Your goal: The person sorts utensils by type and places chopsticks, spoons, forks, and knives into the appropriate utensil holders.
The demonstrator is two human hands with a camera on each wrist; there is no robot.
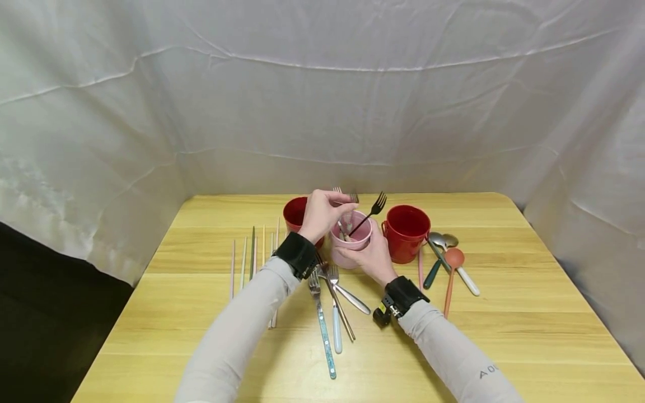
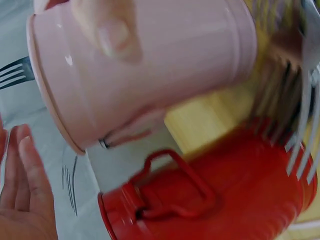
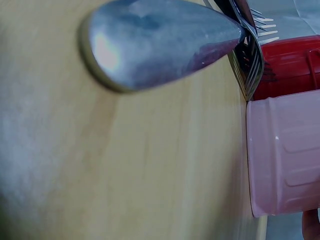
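Observation:
A pink bucket stands between two red buckets, and my right hand grips its side, the thumb near the front rim. A black fork leans out of it to the right, tines up, beside other fork handles. Over the bucket's mouth, my left hand pinches a fork whose tines show blurred just past the fingertips. In the left wrist view, the right thumb lies on the pink wall, while the left hand's fingers stand near the rim.
One red bucket is partly behind my left hand; another red bucket stands at right. Several forks, including a blue-handled fork, lie in front. Chopsticks lie at left. Spoons and an orange ladle lie at right.

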